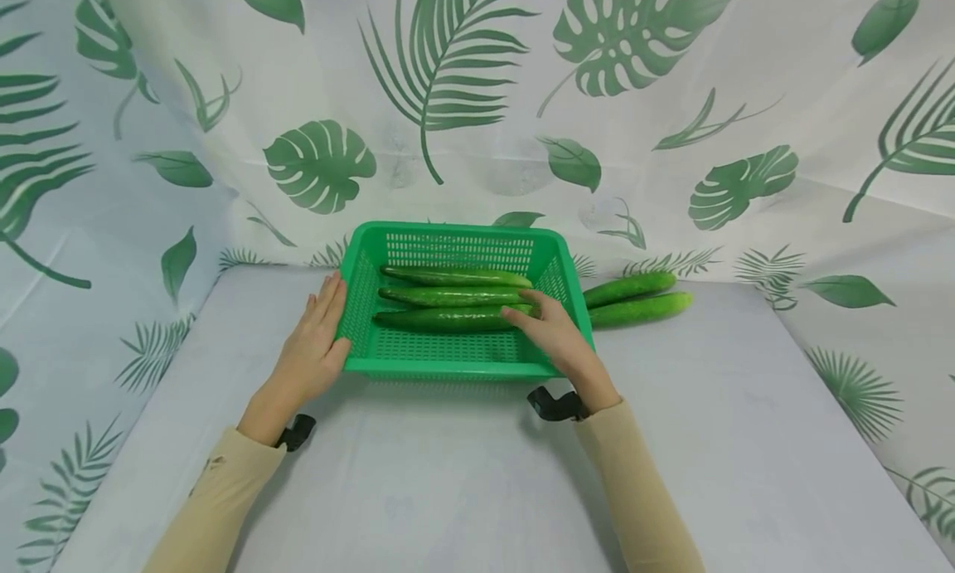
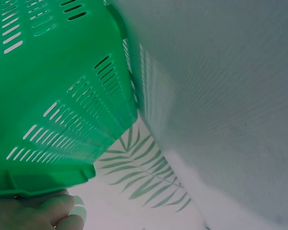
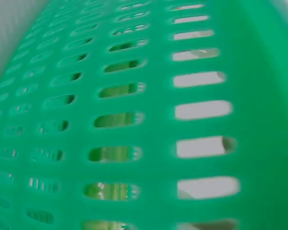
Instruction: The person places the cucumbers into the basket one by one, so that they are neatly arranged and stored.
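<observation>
A green plastic basket (image 1: 440,366) with slotted walls stands on the table. Inside it three cucumbers lie side by side: a back one (image 1: 455,276), a middle one (image 1: 448,296) and a front one (image 1: 440,319). My left hand (image 1: 312,347) rests against the basket's left rim, fingers straight. In the left wrist view its fingertips (image 2: 57,208) show beside the rim. My right hand (image 1: 555,332) reaches over the front right corner, its thumb and fingers about the right end of the front cucumber. The right wrist view shows only the slotted wall (image 3: 158,72), with green through its slots.
Two more cucumbers lie on the table to the right of the basket, a rear one (image 1: 630,287) and a nearer one (image 1: 642,309). A leaf-printed white cloth (image 1: 477,158) hangs behind and at both sides of the pale table (image 1: 433,473).
</observation>
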`<state>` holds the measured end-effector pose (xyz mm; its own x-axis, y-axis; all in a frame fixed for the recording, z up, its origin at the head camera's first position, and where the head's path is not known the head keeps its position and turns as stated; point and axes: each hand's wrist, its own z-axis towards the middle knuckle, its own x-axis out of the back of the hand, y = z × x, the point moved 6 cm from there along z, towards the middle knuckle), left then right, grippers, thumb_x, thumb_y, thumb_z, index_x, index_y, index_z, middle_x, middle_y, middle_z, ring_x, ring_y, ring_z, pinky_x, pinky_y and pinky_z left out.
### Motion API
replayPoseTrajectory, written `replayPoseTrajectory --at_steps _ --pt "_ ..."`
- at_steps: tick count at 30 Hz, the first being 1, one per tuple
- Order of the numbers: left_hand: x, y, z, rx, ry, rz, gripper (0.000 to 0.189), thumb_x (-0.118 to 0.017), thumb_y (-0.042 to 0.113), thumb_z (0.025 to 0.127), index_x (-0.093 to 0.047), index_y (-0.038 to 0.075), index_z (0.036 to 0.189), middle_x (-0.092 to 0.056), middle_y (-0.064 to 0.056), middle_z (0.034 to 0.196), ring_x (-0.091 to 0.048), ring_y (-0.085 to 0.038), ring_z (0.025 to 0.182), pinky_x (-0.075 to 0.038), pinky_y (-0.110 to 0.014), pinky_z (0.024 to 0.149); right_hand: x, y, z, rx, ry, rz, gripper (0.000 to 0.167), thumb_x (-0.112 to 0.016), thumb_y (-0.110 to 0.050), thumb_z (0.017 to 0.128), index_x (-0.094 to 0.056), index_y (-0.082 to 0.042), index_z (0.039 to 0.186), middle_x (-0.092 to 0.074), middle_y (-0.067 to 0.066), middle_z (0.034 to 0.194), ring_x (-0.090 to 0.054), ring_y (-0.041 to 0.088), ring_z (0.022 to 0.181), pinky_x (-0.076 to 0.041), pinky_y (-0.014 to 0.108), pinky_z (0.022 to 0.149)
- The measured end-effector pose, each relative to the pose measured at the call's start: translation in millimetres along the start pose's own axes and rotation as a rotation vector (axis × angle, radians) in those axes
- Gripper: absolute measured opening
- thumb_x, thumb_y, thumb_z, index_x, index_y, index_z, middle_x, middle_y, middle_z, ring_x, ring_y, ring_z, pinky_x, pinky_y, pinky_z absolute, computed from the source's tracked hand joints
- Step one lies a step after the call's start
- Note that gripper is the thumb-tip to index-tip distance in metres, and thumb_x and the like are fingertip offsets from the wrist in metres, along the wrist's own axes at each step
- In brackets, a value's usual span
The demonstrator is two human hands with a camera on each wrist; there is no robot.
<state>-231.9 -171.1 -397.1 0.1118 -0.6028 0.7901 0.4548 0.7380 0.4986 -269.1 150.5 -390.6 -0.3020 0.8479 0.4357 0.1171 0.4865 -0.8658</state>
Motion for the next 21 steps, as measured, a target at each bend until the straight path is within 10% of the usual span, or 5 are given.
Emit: replayPoseTrajectory --at_steps 11,21 --pt "0.1 -0.1 0.6 -0.001 0.004 -0.006 0.071 -0.038 0.002 0.088 -0.014 -0.01 0.154 -0.007 -0.021 0.164 -0.007 -0.038 0.15 -0.007 -0.052 0.12 53 -29 -32.5 0.212 0.025 0.135 0.063 -0.057 -0.035 0.101 -0.035 -0.006 0.153 -0.033 0.011 0.157 -0.031 0.029 0.144 -0.026 0.052 0.116" --pt "0.1 0.7 0.2 -0.006 0.009 -0.009 0.071 -0.039 0.002 0.089 -0.015 -0.01 0.154 -0.007 -0.02 0.164 -0.006 -0.036 0.15 -0.008 -0.054 0.12 135 -37 -50.9 0.484 0.227 0.323 0.037 -0.06 -0.017 0.099 -0.059 0.008 0.128 -0.066 0.011 0.122 -0.061 0.02 0.115 -0.048 0.024 0.098"
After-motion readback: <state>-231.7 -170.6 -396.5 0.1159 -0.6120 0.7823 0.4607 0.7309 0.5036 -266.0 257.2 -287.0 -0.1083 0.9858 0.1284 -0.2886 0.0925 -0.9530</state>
